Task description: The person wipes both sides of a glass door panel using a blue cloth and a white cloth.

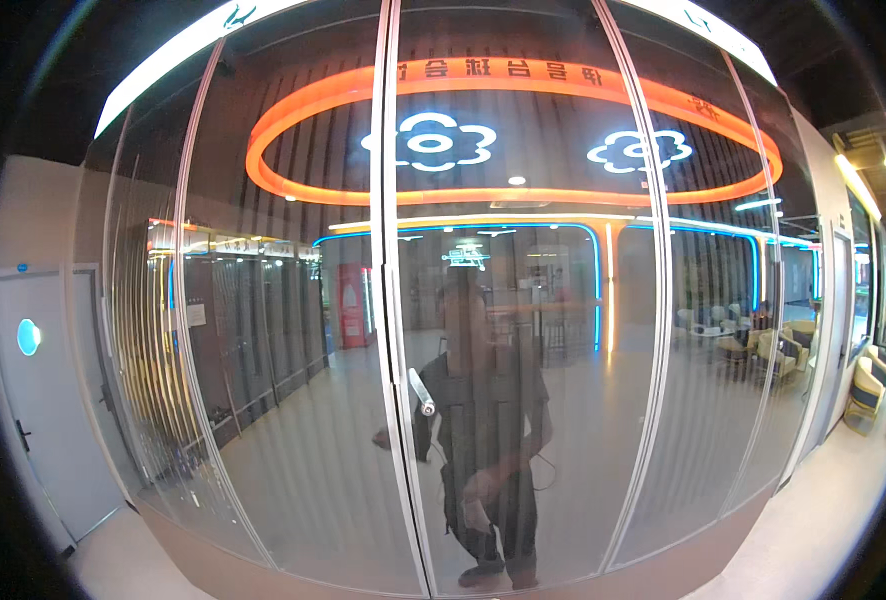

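Observation:
Neither of my own hands is directly in view; they show only faintly in a mirrored figure. Before me stands a tall cabinet with glass doors (308,390) in pale metal frames. A short metal handle (422,393) sticks out beside the middle door frame (405,465). To the right of that frame, the glass bears a reflection of a standing person (488,420) in dark clothes. Dark upright stripes show behind the glass; what they are, I cannot tell. The doors look shut.
At the left is a grey door (53,405) with a round blue window and a black lever handle (23,435). A brown base (210,555) runs under the cabinet. On the right stand a padded chair (867,386) and another door (840,315). Lit ceiling rings and seating are mirrored in the glass.

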### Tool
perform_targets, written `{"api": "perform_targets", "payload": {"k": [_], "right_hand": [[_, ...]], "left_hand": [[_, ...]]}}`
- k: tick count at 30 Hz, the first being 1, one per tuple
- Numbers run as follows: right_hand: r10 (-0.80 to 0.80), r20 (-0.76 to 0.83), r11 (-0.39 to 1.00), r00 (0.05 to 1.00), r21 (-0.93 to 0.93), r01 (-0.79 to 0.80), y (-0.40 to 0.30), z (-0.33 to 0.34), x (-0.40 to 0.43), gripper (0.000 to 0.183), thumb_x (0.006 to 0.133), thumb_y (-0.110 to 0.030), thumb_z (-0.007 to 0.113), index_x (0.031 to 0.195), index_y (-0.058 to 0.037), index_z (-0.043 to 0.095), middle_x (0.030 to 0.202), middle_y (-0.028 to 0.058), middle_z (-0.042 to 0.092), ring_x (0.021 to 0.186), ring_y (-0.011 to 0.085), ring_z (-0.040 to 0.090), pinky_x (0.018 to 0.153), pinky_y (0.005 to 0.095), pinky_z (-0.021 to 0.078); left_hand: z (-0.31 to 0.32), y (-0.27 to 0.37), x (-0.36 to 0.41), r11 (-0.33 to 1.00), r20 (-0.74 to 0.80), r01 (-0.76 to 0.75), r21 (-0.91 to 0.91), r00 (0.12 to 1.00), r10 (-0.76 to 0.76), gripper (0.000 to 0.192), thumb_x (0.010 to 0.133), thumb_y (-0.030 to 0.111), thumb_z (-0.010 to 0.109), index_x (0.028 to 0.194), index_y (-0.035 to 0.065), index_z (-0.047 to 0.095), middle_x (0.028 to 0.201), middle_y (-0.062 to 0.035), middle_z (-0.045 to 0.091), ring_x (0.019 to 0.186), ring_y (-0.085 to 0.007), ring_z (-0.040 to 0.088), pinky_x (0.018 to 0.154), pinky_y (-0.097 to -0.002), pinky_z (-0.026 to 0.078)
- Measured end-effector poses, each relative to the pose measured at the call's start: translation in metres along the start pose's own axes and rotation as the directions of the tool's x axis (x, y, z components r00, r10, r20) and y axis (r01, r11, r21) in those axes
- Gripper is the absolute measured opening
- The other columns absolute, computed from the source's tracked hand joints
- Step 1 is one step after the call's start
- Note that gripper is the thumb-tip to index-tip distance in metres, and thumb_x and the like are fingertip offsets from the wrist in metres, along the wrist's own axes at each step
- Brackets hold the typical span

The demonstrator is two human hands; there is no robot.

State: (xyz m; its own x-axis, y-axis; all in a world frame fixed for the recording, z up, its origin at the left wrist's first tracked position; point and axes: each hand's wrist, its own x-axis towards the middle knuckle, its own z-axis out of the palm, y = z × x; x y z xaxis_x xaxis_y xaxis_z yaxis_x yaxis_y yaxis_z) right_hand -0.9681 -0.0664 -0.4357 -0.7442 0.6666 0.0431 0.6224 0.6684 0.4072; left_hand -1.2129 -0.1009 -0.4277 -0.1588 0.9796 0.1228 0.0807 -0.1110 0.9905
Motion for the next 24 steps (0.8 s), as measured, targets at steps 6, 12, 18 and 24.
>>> {"api": "perform_targets", "payload": {"k": [6, 12, 18, 24], "right_hand": [[0.093, 0.116, 0.987, 0.989, 0.120, -0.107, -0.006, -0.021, 0.010, 0.030, 0.076, -0.018, 0.054, 0.089, 0.0039, 0.071, 0.103, 0.0252, 0.062, 0.102, 0.0405, 0.055, 0.082, 0.0614, 0.0450], [0.450, -0.095, 0.755, 0.888, 0.572, -0.321, -0.026, 0.029, -0.008, 0.029, 0.075, -0.018, 0.057, 0.098, -0.0049, 0.068, 0.100, 0.0175, 0.065, 0.102, 0.0387, 0.058, 0.078, 0.0512, 0.0493], [0.275, 0.180, 0.630, 0.944, 0.709, -0.319, -0.054, -0.084, -0.010, 0.031, 0.079, -0.018, 0.058, 0.105, -0.0018, 0.060, 0.093, 0.0194, 0.063, 0.082, 0.0388, 0.064, 0.068, 0.0465, 0.0519], [0.062, 0.135, 0.657, 0.989, 0.740, -0.142, -0.071, -0.024, -0.014, 0.027, 0.083, -0.021, 0.056, 0.102, -0.0013, 0.060, 0.086, 0.0197, 0.063, 0.080, 0.0364, 0.064, 0.068, 0.0485, 0.0509]], "left_hand": [[-0.079, -0.034, 0.001, 0.999, -0.232, 0.041, -0.031, 0.972, -0.047, 0.023, 0.099, 0.025, 0.048, 0.087, 0.0081, 0.057, 0.055, -0.0001, 0.048, 0.042, -0.0123, 0.040, 0.038, -0.0304, 0.038], [-0.059, -0.068, 0.009, 0.994, -0.335, -0.110, 0.016, 0.936, 0.109, 0.019, 0.099, 0.019, 0.047, 0.087, 0.0110, 0.059, 0.054, 0.0024, 0.043, 0.042, -0.0099, 0.037, 0.037, -0.0274, 0.034], [-0.013, -0.045, -0.028, 0.987, -0.137, -0.079, 0.143, 0.986, 0.098, 0.007, 0.092, 0.015, 0.060, 0.089, 0.0091, 0.063, 0.063, -0.0006, 0.054, 0.056, -0.0131, 0.051, 0.048, -0.0313, 0.043], [0.007, -0.033, -0.063, 0.957, 0.138, 0.274, 0.097, 0.948, -0.286, 0.012, 0.088, 0.015, 0.065, 0.094, 0.0045, 0.062, 0.076, -0.0070, 0.062, 0.066, -0.0151, 0.056, 0.056, -0.0327, 0.048]]}}
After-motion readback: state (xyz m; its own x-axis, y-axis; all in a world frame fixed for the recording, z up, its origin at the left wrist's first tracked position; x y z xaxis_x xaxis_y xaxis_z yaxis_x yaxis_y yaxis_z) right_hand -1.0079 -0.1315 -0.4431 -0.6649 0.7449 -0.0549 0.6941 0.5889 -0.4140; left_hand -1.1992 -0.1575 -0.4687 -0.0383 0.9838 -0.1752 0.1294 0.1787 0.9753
